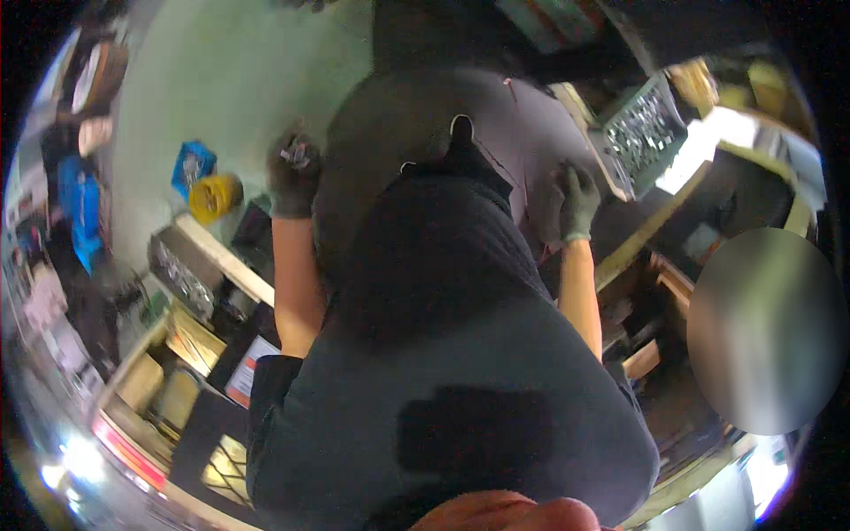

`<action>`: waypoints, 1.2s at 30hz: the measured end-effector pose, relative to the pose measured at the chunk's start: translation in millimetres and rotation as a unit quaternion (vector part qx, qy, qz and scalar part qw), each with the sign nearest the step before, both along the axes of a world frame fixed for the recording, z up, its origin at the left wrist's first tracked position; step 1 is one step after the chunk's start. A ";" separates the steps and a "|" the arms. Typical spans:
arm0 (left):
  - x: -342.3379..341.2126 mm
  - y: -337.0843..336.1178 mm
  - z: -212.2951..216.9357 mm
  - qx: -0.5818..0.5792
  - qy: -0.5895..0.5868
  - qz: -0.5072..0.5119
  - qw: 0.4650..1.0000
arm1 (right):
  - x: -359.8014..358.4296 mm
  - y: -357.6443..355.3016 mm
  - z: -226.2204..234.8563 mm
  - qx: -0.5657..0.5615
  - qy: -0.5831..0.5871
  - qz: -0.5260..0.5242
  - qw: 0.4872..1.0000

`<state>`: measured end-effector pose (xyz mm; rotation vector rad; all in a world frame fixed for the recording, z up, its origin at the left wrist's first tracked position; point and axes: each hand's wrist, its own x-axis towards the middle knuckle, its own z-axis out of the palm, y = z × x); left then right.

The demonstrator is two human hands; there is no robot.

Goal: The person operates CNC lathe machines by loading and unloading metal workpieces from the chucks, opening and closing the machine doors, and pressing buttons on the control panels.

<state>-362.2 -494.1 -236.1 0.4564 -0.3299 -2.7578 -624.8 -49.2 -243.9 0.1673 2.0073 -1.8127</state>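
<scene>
My left hand [295, 181], in a dark glove, is curled around several small shiny metal parts [299, 154]; motion blur hides their exact kind. It is beside my left knee, over the pale green floor. On the other side, my right hand [577, 199], in a grey glove, lies against the edge of my lap. Its fingers look loosely apart, with nothing visible in them. Just beyond it, a grey bin [627, 181] holds many small metal parts [642, 131].
A blue bin [192, 168] with metal parts and a yellow container [215, 197] stand left of my left hand. Nearer is another bin of metal pieces [181, 276] beside a wooden edge [226, 258]. Wooden framing [651, 234] runs along my right side.
</scene>
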 end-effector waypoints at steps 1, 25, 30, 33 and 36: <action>42.0 5.9 -11.7 0.002 -0.001 0.029 1.000 | 5.0 -5.0 2.5 0.003 -0.016 0.006 1.000; 125.8 -43.4 54.6 -0.085 -0.337 0.212 0.914 | 196.8 -572.7 73.6 -0.031 0.108 0.772 0.626; 180.9 -40.2 148.6 -0.031 -0.292 0.336 0.895 | 272.7 -605.0 68.6 -0.081 0.062 0.886 0.452; 196.6 -49.4 148.9 -0.051 -0.288 0.453 0.842 | 310.2 -653.9 67.7 -0.072 0.058 0.929 0.359; 207.5 -12.9 140.3 0.007 -0.284 0.555 0.782 | 372.4 -669.1 73.9 -0.094 0.036 0.964 0.247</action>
